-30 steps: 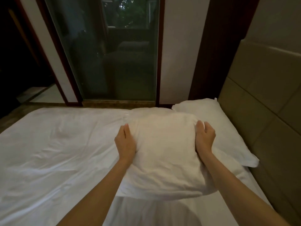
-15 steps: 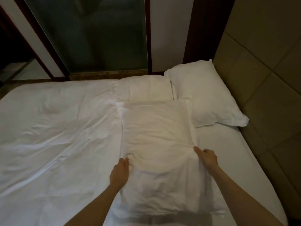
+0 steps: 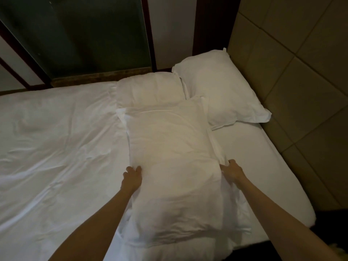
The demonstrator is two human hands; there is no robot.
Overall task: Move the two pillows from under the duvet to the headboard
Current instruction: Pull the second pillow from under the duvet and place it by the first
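Note:
A white pillow (image 3: 171, 166) lies lengthwise in front of me, resting on the duvet's turned-back edge. My left hand (image 3: 131, 178) grips its left side and my right hand (image 3: 232, 171) grips its right side. A second white pillow (image 3: 220, 89) lies flat against the tan padded headboard (image 3: 293, 76) at the far right corner. The white duvet (image 3: 56, 147) covers the left part of the bed, with a puffed fold (image 3: 148, 89) at its top edge.
A bare strip of white sheet (image 3: 263, 166) runs along the headboard on the right. Dark glass door (image 3: 79, 34) and a dark wooden post (image 3: 212, 23) stand beyond the bed. The mattress corner (image 3: 308, 215) ends at the lower right.
The pillow has come down from a raised position and now lies on the bed. My hands have slid back toward me along its sides. The view has tilted downward.

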